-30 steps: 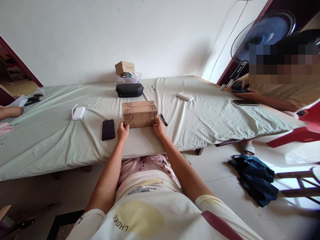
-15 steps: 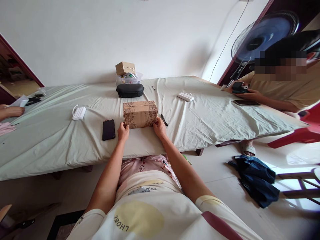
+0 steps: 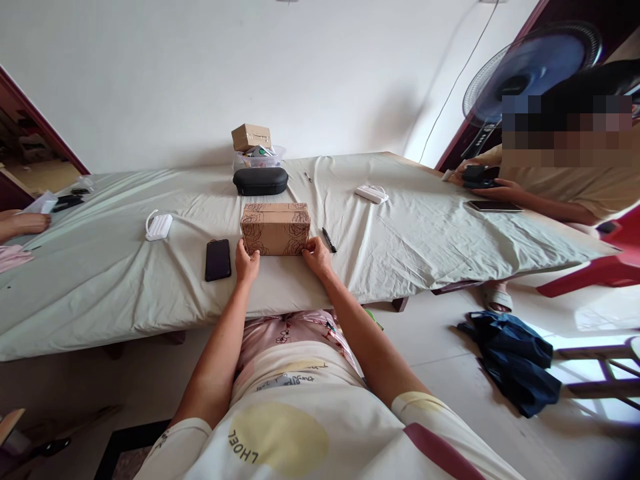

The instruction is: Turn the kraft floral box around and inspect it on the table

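Observation:
A brown cardboard box (image 3: 275,229) printed with flower outlines sits on the cloth-covered table (image 3: 100,273) right in front of me. My left hand (image 3: 247,262) grips its lower left corner, fingers curled against the side. My right hand (image 3: 317,254) holds the lower right corner the same way. A black phone (image 3: 218,259) lies flat just left of my left hand. A black pen (image 3: 328,240) lies just right of my right hand.
Behind the box lie a black zip case (image 3: 261,181), a clear tub (image 3: 258,157) with a small carton (image 3: 251,136) on it, and two white gadgets (image 3: 159,225) (image 3: 371,194). Another person sits at the right holding a dark device (image 3: 478,175); a fan (image 3: 530,67) stands behind. Someone's hand (image 3: 23,223) rests far left.
The box has shifted slightly to the left and turned a little between my hands. Both hands moved with it.

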`<action>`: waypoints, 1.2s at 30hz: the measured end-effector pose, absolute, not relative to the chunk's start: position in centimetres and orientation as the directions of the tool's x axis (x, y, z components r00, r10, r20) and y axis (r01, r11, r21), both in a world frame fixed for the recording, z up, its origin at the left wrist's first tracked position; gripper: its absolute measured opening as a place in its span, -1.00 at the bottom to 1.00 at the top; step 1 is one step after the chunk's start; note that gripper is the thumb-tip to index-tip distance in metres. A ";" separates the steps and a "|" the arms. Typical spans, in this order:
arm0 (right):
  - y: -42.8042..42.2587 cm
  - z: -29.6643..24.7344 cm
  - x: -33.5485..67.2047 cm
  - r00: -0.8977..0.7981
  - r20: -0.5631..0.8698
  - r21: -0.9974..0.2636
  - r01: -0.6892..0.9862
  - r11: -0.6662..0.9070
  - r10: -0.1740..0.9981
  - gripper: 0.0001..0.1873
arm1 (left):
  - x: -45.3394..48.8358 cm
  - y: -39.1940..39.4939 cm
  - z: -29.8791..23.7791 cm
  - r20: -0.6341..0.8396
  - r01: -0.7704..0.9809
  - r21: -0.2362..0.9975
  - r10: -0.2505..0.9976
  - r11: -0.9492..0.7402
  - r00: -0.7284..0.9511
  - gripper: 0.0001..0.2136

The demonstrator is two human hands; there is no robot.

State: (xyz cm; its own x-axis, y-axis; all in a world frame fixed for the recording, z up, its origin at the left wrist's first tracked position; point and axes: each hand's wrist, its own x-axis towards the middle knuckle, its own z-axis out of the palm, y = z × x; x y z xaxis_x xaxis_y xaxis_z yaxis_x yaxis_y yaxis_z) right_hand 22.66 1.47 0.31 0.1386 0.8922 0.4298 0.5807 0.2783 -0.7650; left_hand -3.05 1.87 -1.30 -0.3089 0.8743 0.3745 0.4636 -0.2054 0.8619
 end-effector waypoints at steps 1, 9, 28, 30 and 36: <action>1.3 0.4 22.6 0.112 0.433 -0.758 0.582 0.294 0.895 -0.82 | -3.0 1.9 -1.4 0.390 0.459 0.860 0.869 -0.224 -0.306 -0.31; 0.3 0.6 22.0 -0.132 0.527 -0.651 0.572 0.499 0.839 -0.88 | -2.7 1.9 -1.7 0.411 0.482 0.844 0.861 -0.236 -0.298 0.00; -1.9 1.5 20.4 -0.513 0.477 -0.377 0.614 0.694 0.713 -0.59 | -1.5 0.2 -0.4 0.573 0.479 0.712 0.819 -0.514 0.027 -0.21; -1.8 1.6 20.4 -0.493 0.484 -0.395 0.615 0.683 0.723 -0.61 | -1.2 0.0 -0.2 0.598 0.490 0.686 0.801 -0.537 0.041 -0.08; -1.0 1.0 20.8 -0.191 0.563 -0.530 0.663 0.529 0.804 -0.69 | -0.7 -0.1 -0.2 0.592 0.553 0.666 0.806 -0.500 0.017 -0.09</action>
